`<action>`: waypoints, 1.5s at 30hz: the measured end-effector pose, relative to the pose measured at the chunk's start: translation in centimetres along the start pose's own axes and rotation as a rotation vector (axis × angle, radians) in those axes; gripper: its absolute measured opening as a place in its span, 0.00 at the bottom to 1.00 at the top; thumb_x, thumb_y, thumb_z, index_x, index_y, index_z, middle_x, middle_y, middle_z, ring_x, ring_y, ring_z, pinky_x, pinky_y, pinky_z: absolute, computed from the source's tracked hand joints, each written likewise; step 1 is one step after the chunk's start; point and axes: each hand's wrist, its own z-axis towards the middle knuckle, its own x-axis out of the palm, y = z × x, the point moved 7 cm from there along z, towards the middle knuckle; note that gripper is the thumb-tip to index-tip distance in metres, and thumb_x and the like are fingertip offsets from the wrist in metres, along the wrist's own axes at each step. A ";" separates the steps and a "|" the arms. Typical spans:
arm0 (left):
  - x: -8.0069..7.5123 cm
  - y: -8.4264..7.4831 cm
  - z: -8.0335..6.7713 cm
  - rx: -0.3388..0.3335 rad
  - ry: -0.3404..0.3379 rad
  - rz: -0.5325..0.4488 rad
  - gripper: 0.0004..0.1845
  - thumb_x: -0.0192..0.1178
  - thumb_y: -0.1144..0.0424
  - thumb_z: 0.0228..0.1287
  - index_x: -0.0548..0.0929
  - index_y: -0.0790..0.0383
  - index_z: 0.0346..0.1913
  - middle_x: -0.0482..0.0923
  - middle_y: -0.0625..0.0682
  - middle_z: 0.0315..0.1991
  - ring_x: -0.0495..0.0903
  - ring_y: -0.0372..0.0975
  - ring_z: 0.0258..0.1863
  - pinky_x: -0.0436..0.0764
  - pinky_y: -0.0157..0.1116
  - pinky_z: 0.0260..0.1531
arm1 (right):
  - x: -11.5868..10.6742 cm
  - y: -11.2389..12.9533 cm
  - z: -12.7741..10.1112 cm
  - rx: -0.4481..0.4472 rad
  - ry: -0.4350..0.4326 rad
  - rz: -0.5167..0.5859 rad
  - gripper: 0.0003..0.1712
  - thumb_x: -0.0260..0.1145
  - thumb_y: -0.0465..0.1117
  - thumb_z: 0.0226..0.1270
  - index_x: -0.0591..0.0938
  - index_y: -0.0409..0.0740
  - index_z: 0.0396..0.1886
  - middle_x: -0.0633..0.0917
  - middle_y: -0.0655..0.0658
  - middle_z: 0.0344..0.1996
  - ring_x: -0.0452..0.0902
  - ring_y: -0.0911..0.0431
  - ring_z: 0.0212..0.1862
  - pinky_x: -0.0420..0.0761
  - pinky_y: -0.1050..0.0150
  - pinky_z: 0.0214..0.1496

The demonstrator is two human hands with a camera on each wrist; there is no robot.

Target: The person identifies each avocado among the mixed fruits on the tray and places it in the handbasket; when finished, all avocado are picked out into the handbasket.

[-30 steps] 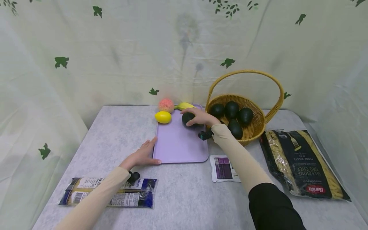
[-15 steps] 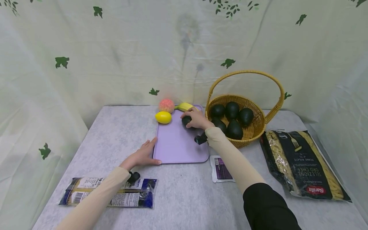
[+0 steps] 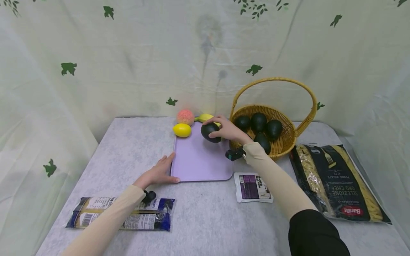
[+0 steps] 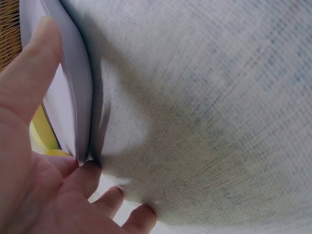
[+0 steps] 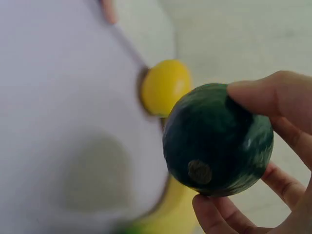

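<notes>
My right hand [image 3: 224,128] grips a dark green avocado [image 3: 210,133] above the far right part of the lilac tray [image 3: 201,163]. In the right wrist view the thumb and fingertips curl round the avocado [image 5: 217,139], and a shadow lies on the tray below it. My left hand [image 3: 158,172] touches the tray's near left corner with fingers spread, thumb along the near edge. The left wrist view shows that hand's thumb and fingertips against the tray rim [image 4: 80,87]. A lemon [image 3: 182,130], a pink round fruit [image 3: 185,117] and a banana [image 3: 205,117] lie along the tray's far side.
Right of the tray stands a wicker basket [image 3: 286,144] with a tall handle, holding several avocados [image 3: 258,122]. A small white-and-purple packet [image 3: 253,187] lies nearer. Pasta bags [image 3: 339,181] lie far right, and a blue pasta pack [image 3: 160,213] lies partly under the left forearm.
The right hand first shifted left and down onto the avocado by the tray's right side, then came back up and right with it raised. The left hand stays put.
</notes>
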 end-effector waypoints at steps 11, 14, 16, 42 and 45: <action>0.1 -0.1 0.1 0.011 -0.002 0.004 0.55 0.65 0.49 0.51 0.40 0.74 0.68 0.38 0.66 0.68 0.36 0.60 0.66 0.43 0.56 0.61 | -7.2 -1.4 -7.2 0.036 -0.078 0.157 0.26 0.65 0.45 0.58 0.72 0.56 0.58 0.63 0.50 0.59 0.61 0.45 0.54 0.67 0.44 0.53; 0.0 -0.2 0.1 0.010 -0.005 -0.001 0.55 0.65 0.49 0.51 0.40 0.74 0.68 0.38 0.67 0.68 0.36 0.61 0.65 0.43 0.57 0.61 | -9.0 -2.0 -9.7 0.079 -0.111 0.174 0.28 0.64 0.43 0.59 0.70 0.50 0.60 0.63 0.46 0.61 0.61 0.41 0.55 0.64 0.40 0.54; -0.1 -0.3 0.0 0.010 -0.006 -0.001 0.55 0.65 0.49 0.51 0.40 0.74 0.68 0.38 0.67 0.68 0.36 0.61 0.65 0.43 0.56 0.61 | -10.1 -2.9 -11.0 0.100 -0.136 0.159 0.28 0.63 0.44 0.60 0.69 0.49 0.61 0.62 0.45 0.62 0.61 0.40 0.55 0.63 0.39 0.54; 0.0 -0.2 0.0 0.010 -0.006 -0.009 0.55 0.65 0.49 0.51 0.40 0.73 0.68 0.37 0.66 0.69 0.35 0.60 0.66 0.42 0.57 0.61 | -13.0 -10.1 -15.5 0.125 -0.153 -0.088 0.29 0.62 0.40 0.61 0.66 0.40 0.60 0.61 0.37 0.61 0.66 0.46 0.46 0.70 0.56 0.41; 0.0 -0.3 0.0 0.010 -0.006 -0.007 0.55 0.64 0.49 0.51 0.40 0.73 0.68 0.37 0.67 0.68 0.35 0.60 0.66 0.42 0.57 0.61 | -13.1 -10.4 -15.5 0.162 -0.148 -0.134 0.27 0.63 0.40 0.61 0.67 0.41 0.59 0.64 0.37 0.58 0.68 0.45 0.44 0.70 0.56 0.40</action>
